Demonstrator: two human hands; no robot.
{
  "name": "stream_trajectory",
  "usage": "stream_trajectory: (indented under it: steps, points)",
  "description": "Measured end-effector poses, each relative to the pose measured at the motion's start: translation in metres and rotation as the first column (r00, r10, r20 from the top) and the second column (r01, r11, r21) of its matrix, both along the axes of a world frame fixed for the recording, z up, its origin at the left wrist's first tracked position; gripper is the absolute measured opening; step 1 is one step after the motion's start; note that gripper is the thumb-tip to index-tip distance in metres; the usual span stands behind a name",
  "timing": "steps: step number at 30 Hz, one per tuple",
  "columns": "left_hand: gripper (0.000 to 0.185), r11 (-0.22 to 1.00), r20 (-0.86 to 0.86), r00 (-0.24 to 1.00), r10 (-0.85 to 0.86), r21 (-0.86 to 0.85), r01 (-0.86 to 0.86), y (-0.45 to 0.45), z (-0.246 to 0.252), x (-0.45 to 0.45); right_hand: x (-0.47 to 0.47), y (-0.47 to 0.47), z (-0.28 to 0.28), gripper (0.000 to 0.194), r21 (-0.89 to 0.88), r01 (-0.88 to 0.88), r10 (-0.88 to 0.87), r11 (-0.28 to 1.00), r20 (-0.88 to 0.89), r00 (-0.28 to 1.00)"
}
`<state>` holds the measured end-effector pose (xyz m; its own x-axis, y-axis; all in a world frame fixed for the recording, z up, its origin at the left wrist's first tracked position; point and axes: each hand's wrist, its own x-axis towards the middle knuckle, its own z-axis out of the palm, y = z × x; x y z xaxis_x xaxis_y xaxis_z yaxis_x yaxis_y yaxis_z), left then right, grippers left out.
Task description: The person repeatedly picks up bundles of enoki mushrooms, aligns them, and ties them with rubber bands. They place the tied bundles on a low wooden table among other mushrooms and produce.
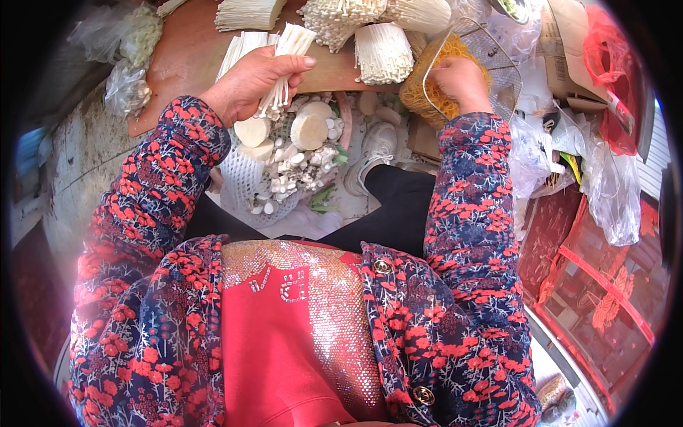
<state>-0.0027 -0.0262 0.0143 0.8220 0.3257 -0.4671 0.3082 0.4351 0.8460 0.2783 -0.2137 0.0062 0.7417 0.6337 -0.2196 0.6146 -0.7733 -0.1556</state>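
My left hand (240, 82) grips a small bunch of white enoki mushrooms (294, 41) over the front edge of a brown board (179, 66). The thumb lies across the stems, and the caps hang downward. My right hand (463, 80) reaches into a wire mesh basket (499, 45) of yellow rubber bands (454, 49). Its fingertips are hidden against the bands, so whether they hold any does not show. Just behind my left hand lies a loose enoki bunch (235, 52). A thick enoki bundle (383, 52) sits between my hands.
More enoki bundles (248, 13) line the board's far side. Below its edge, a white mesh bag (243, 179) lies by cut mushroom bases (309, 131) and trimmings, near my shoe (379, 143). Plastic bags (613, 197) and a cardboard box (568, 48) crowd the right; a knotted bag (127, 88) lies left.
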Motion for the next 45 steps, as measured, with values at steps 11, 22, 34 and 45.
stream_trajectory:
  steps: [11,22,34,45]
  points:
    - [0.022,0.999,0.083,0.996,0.006,-0.055,-0.001,-0.004,0.005,0.002,-0.001,-0.017,0.030,0.026,0.384,0.294,-0.125,0.875,-0.408,0.905]
    - [0.030,0.993,0.200,0.980,-0.018,-0.109,0.041,-0.024,0.027,0.013,-0.120,0.032,0.067,0.016,0.522,0.347,0.305,0.779,-0.800,0.517]
    - [0.023,0.993,0.135,0.991,0.004,0.116,-0.019,-0.012,0.016,0.010,-0.118,0.034,0.054,0.011,0.467,0.540,0.473,0.700,-0.870,0.139]
    - [0.022,0.998,0.133,0.991,0.030,-0.057,-0.023,-0.011,0.014,0.007,-0.133,0.039,0.048,0.032,0.344,0.515,0.501,0.785,-0.841,-0.202]
